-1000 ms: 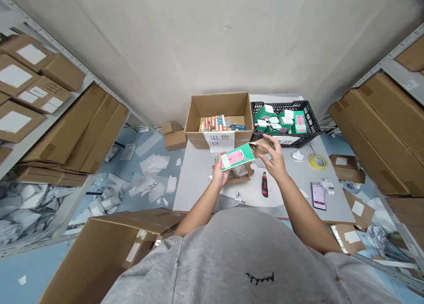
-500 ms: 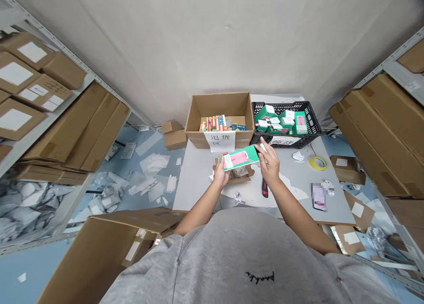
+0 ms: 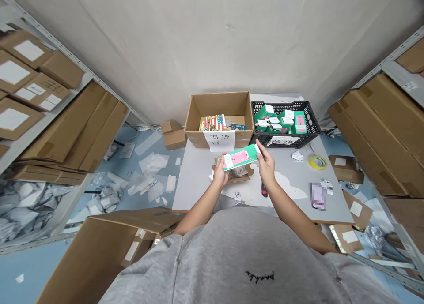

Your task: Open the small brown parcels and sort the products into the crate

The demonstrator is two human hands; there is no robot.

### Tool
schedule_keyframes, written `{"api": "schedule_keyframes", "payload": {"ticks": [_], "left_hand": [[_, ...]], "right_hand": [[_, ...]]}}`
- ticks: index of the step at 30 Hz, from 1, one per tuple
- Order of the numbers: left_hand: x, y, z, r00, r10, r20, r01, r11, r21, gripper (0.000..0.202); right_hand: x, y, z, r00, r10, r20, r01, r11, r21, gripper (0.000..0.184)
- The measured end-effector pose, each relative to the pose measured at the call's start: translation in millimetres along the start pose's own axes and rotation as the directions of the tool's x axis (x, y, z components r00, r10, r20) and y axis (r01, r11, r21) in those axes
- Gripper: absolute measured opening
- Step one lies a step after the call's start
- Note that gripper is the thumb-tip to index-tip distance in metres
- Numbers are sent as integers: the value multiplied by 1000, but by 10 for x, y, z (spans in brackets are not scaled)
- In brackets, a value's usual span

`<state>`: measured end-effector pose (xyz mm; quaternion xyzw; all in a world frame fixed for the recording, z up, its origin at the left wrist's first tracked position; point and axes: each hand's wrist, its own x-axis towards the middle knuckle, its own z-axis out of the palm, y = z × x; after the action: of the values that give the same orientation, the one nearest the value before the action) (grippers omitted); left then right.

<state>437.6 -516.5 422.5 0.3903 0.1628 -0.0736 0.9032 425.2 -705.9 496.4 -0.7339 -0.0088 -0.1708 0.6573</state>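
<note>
A slim green box (image 3: 239, 157) with a pink phone-shaped print is held up over the table. My left hand (image 3: 220, 173) is closed on its left end, and my right hand (image 3: 266, 162) grips its right end. Underneath lies an opened small cardboard box (image 3: 244, 178) with crumpled wrapping in it, partly hidden by the green box. Near my right wrist is a red and black box cutter (image 3: 264, 189), part of it covered by the arm.
A cardboard box (image 3: 195, 138) with colourful packages and a black crate (image 3: 313, 123) of similar green boxes stand at the table's back. Yellow tape (image 3: 318, 162), crumpled paper (image 3: 297, 155) and a blurred phone-like item (image 3: 318, 196) lie right. A large open carton (image 3: 82, 251) is at lower left.
My right hand has moved in and down slightly, from touching the green box's right end with fingers spread to gripping it. The left hand stays on the other end.
</note>
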Motion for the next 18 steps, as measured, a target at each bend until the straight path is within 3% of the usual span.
{"api": "schedule_keyframes", "payload": {"ticks": [4, 9, 13, 18], "left_hand": [[-18, 4, -9, 1000, -6, -14, 6, 1000, -7, 59], [-49, 19, 17, 999, 0, -39, 0, 1000, 1, 58], [-63, 13, 30, 999, 21, -36, -20, 1000, 22, 57], [-78, 10, 32, 996, 73, -58, -58, 971, 234, 66]], "right_hand": [[17, 1, -3, 1000, 31, 1, -31, 999, 33, 55], [-18, -7, 10, 997, -24, 74, 23, 1000, 16, 54], [-49, 37, 14, 989, -88, 121, 99, 991, -90, 59], [-40, 103, -22, 982, -69, 176, 96, 983, -154, 65]]}}
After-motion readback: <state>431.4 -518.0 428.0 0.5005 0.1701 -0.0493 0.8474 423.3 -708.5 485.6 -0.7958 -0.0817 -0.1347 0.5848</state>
